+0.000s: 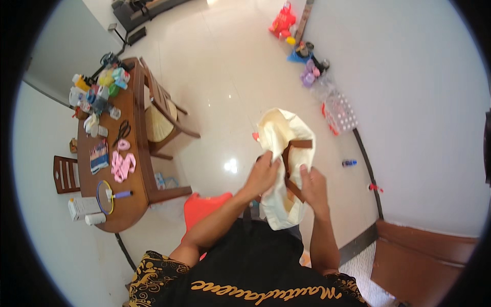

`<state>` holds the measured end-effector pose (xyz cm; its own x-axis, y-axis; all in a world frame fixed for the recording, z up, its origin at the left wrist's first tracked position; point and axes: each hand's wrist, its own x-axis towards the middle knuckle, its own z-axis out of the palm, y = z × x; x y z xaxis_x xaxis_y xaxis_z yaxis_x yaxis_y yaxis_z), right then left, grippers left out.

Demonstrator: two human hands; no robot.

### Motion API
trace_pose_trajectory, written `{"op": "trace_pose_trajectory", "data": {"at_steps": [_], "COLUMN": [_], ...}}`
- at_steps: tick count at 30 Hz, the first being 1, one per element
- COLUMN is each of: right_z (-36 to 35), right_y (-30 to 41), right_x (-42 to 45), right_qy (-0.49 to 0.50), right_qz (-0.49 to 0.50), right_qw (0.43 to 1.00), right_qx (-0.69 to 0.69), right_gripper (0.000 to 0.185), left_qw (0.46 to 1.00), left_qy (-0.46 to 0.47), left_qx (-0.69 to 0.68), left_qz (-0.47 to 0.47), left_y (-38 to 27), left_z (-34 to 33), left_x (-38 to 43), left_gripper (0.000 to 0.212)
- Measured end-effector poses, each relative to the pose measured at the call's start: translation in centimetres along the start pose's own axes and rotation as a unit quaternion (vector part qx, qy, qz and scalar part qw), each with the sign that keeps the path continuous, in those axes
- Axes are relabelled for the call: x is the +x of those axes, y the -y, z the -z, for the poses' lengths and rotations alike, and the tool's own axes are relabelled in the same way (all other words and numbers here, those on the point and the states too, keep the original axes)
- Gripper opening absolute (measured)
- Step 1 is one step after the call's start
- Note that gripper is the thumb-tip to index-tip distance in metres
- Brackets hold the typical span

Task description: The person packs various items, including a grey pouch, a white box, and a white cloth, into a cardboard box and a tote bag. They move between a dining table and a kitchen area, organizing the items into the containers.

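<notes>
A cream fabric bag (273, 132) with brown strap handles (300, 144) hangs in front of my body, its mouth spread apart. My left hand (264, 172) grips the rim on the left side. On the right side, the thumb of my right hand (315, 186) lies over the opposite rim with the fingers outside. One brown strap crosses the opening near my right hand. Shadow hides most of the bag's inside.
A red plastic seat (205, 209) stands at my lower left. The wooden table (134, 169) holds scissors (122, 131), pink ribbon (123, 165), a racket (105, 196) and several bottles. A wooden chair (168, 111) stands beside it. Bags and a blue object (349, 162) lie along the right wall.
</notes>
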<state>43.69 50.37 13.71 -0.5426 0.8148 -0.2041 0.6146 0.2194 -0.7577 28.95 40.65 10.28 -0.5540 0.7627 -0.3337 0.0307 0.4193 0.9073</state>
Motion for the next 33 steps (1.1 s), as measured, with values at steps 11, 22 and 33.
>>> {"op": "trace_pose_trajectory", "data": {"at_steps": [11,22,33], "right_z": [0.7,-6.1,-9.6], "right_y": [0.3,7.6,18.9], "right_x": [32.4,65.6,100.0], "right_qy": [0.311,0.433,0.356], "right_qz": [0.325,0.379,0.352], "right_qw": [0.892,0.795,0.855], "right_qx": [-0.042,-0.193,-0.138], "right_gripper": [0.041,0.024,0.023], "left_qw": [0.992,0.933,0.974], "left_qy": [-0.049,-0.253,-0.066], "left_qx": [-0.096,-0.227,-0.212], "left_qz": [0.066,0.123,0.044], "left_y": [0.5,-5.8,-13.4], "left_z": [-3.4,3.1,20.1], "left_x": [27.2,52.5,88.2], "left_gripper": [0.022,0.023,0.024]}}
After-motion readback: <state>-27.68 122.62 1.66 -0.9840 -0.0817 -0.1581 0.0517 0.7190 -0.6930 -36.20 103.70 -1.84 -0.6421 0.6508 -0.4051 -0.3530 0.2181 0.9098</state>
